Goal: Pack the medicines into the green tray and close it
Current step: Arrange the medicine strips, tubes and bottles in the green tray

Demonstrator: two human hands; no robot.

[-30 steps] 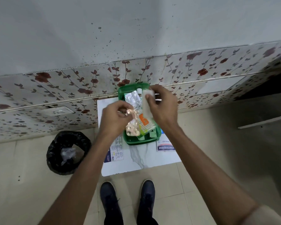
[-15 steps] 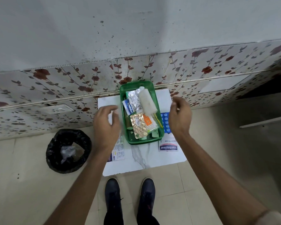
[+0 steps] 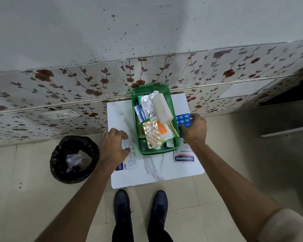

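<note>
The green tray stands open on a white marbled board, against the flowered wall. It holds a white bottle, a silver blister strip, a gold blister strip, an orange box and a blue-white sachet. Right of the tray, my right hand grips a blue blister pack between thumb and fingers. On the tray's left, my left hand curls over a flat white printed medicine pack. A Hansaplast box lies at the tray's near right corner.
The white board lies on the tiled floor, its near edge just above my two dark shoes. A black-lined waste bin stands to the left. A pale ledge runs at the far right.
Both hands let go of the gold strip and white bottle, which now lie in the tray. The hands spread outward and came down on the packs beside it.
</note>
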